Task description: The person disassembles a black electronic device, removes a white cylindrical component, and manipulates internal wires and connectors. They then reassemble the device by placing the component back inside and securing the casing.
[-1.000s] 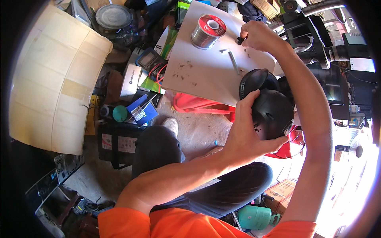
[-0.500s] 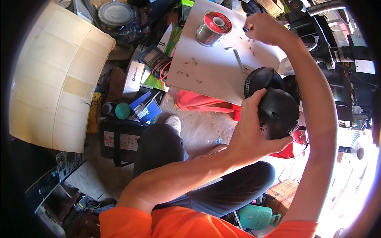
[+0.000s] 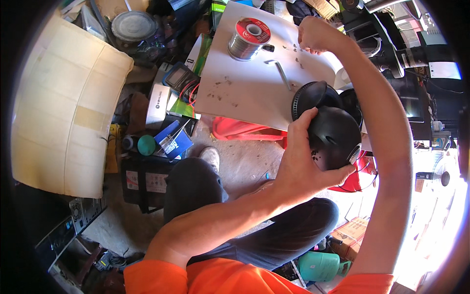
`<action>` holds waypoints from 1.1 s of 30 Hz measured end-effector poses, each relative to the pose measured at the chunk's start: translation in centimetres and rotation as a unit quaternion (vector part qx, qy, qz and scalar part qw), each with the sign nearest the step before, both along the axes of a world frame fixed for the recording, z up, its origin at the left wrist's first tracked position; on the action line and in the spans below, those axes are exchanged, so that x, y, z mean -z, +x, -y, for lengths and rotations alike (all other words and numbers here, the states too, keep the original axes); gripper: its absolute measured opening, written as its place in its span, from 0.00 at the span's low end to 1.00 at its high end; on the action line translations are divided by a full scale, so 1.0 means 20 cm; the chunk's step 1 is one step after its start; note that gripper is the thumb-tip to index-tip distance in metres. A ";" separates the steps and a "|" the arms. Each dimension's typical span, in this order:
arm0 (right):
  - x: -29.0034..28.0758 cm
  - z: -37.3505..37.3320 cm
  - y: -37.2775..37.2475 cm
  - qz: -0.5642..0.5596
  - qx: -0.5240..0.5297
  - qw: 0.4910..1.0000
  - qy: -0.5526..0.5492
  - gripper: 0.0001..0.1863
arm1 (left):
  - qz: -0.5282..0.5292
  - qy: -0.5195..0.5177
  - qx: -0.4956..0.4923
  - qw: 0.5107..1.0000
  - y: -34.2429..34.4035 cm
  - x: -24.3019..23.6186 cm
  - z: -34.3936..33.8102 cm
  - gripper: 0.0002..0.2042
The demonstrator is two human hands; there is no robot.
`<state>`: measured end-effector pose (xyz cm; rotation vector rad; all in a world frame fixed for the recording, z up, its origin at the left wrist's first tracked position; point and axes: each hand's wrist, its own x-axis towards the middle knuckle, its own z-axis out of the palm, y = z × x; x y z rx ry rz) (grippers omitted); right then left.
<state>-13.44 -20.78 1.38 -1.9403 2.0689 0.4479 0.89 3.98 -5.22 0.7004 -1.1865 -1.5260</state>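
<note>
Gripping black domed housing (image 3: 335,134) from below, left hand (image 3: 303,164) wraps fingers round its shell, holding it just off near right edge of white table (image 3: 245,93). Right hand (image 3: 313,34) closed in fist at far edge; contents hidden, cannot tell. Judging by loose specks on table, hex key (image 3: 280,72) lying free, work looks midway. Solder spool (image 3: 248,38) far left. Open room mid-table; clutter crowds floor left.

L hand (image 3: 306,164) grips black housing (image 3: 335,134); R hand (image 3: 316,34) fisted.
</note>
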 end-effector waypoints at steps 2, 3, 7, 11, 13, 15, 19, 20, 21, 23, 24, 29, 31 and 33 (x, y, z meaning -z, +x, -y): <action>0.05 0.02 -0.01 -0.022 -0.019 0.999 -0.018 0.09 | 0.003 -0.005 -0.006 1.000 0.00 0.00 0.01 0.53; 0.06 0.04 -0.01 -0.007 0.014 1.000 -0.003 0.10 | 0.002 -0.005 -0.006 1.000 0.00 0.00 0.00 0.53; 0.11 0.04 -0.05 0.061 0.028 0.998 -0.004 0.09 | -0.006 -0.007 -0.009 1.000 -0.01 0.01 0.00 0.53; 0.12 0.04 -0.01 0.061 0.031 0.997 0.017 0.08 | -0.014 0.000 -0.002 1.000 0.00 0.01 0.00 0.54; 0.10 -0.01 0.00 0.097 0.023 0.995 0.014 0.08 | -0.024 -0.003 -0.005 1.000 -0.01 0.01 0.00 0.54; 0.09 -0.05 0.00 0.150 0.008 0.989 0.011 0.09 | -0.013 -0.001 0.001 1.000 0.00 0.01 0.00 0.54; 0.02 -0.06 0.04 0.064 0.021 0.997 -0.026 0.09 | -0.013 -0.002 0.001 1.000 0.00 0.01 0.00 0.54; 0.02 -0.05 0.04 0.012 -0.026 1.000 0.006 0.09 | -0.007 -0.003 -0.002 1.000 0.00 0.01 0.00 0.54; 0.03 -0.04 0.02 -0.043 -0.069 0.996 0.038 0.09 | -0.004 -0.004 -0.001 1.000 0.00 0.01 0.00 0.54; 0.04 -0.06 0.00 -0.085 -0.082 0.991 0.062 0.10 | -0.002 -0.005 0.001 1.000 0.00 0.00 0.00 0.54; 0.04 -0.08 0.00 -0.049 -0.064 0.995 0.053 0.10 | -0.002 -0.005 0.002 1.000 0.00 0.00 0.01 0.54; 0.07 -0.09 0.00 0.037 -0.036 0.998 0.034 0.12 | -0.010 0.014 0.016 1.000 0.01 -0.01 0.01 0.53; 0.07 -0.09 0.00 0.053 -0.039 0.998 0.024 0.11 | -0.017 0.020 0.022 0.999 0.01 -0.01 0.01 0.53; 0.07 -0.09 0.00 0.090 -0.030 0.995 0.007 0.11 | -0.014 0.013 0.016 1.000 0.01 -0.01 0.01 0.53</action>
